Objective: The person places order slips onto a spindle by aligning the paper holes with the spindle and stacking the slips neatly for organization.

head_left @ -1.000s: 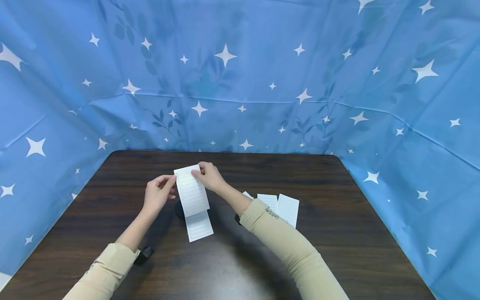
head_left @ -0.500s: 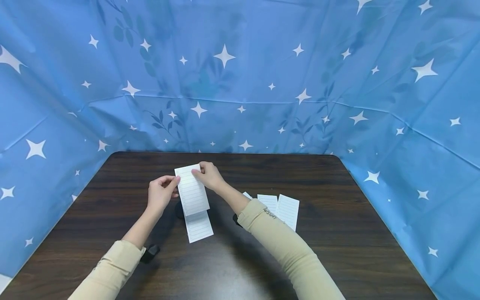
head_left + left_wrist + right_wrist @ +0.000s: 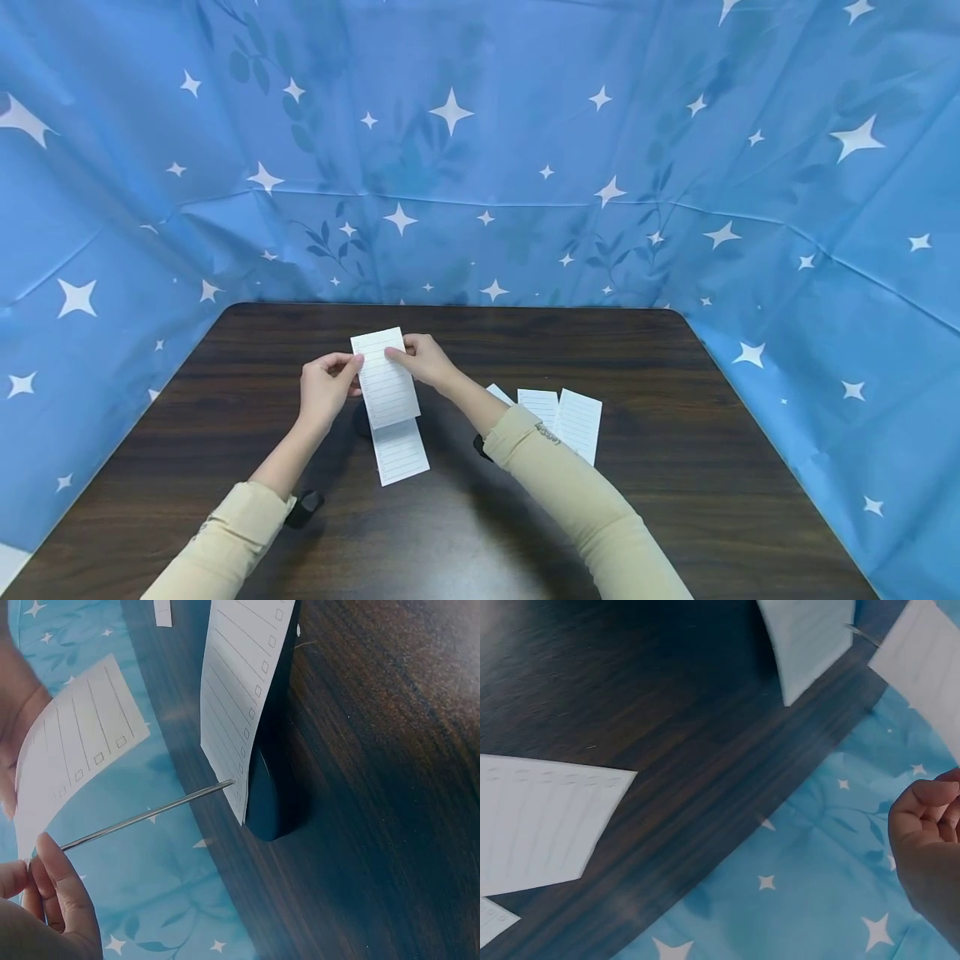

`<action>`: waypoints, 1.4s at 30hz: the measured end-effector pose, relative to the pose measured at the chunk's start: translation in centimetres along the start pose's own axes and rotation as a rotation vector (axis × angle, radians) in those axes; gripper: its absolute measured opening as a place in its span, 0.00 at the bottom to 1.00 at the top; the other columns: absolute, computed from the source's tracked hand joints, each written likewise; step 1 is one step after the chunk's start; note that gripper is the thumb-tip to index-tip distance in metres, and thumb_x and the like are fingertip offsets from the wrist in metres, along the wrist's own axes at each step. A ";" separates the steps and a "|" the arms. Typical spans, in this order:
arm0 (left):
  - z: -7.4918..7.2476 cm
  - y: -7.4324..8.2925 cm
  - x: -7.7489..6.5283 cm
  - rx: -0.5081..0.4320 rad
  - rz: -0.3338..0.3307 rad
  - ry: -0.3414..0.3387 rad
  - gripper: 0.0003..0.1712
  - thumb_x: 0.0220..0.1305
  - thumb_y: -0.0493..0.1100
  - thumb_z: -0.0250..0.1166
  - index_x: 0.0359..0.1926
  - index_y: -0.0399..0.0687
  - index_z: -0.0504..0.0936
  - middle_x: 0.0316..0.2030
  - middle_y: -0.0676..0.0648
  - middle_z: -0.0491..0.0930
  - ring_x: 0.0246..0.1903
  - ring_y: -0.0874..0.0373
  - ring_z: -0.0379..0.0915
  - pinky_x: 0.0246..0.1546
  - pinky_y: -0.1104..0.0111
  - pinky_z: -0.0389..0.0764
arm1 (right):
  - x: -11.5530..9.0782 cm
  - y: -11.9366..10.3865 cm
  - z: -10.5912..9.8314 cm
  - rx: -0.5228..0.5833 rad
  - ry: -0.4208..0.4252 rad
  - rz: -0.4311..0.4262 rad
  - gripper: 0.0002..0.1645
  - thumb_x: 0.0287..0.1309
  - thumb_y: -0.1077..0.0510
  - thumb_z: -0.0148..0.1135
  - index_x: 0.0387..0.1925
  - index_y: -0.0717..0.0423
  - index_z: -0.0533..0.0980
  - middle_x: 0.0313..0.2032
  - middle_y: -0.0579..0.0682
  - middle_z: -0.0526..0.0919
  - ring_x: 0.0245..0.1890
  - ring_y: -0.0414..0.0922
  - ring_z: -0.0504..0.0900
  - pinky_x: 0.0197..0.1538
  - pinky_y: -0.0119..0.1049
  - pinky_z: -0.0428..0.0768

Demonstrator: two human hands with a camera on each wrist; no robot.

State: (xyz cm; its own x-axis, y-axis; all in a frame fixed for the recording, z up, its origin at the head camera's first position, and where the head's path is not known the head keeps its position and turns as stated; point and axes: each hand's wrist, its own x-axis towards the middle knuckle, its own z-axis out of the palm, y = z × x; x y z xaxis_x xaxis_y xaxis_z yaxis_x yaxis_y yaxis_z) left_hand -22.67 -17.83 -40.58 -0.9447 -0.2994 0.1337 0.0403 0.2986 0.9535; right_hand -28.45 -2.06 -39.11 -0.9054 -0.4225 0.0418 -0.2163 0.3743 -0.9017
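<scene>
A white ruled paper slip is held up between my two hands above the dark table. My left hand pinches its left edge, at the upper end of a thin metal spike. Gripping the right edge near the top is my right hand, thumb in front. Below, a second ruled slip has the spike through it and leans on a dark rounded base. Whether the spike's tip pierces the upper slip is hidden by my left fingers.
To the right, more ruled slips lie side by side on the dark wood table, partly behind my right sleeve. A blue star-patterned cloth hangs beyond the table's far edge.
My left hand has shifted slightly right, farther over the upper slip's left edge. My right hand has come down a little along the right edge. The lower slip stays put.
</scene>
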 end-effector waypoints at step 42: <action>-0.5 0.7 0.3 -0.030 -0.055 -0.050 0.20 0.65 0.42 0.60 0.45 0.25 0.79 0.19 0.58 0.76 0.18 0.72 0.74 0.23 0.80 0.82 | -2.0 1.9 -0.5 0.013 -0.107 -0.044 0.11 0.64 0.60 0.56 0.36 0.68 0.77 0.19 0.52 0.77 0.19 0.47 0.72 0.23 0.28 0.74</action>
State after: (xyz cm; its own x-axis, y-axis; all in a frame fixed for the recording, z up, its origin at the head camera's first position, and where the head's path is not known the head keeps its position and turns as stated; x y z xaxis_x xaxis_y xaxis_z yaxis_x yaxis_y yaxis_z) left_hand -22.78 -18.17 -39.76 -0.9609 -0.2685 0.0674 -0.0036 0.2556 0.9668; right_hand -27.17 -0.11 -40.65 -0.8507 -0.5244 0.0359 -0.2497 0.3430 -0.9055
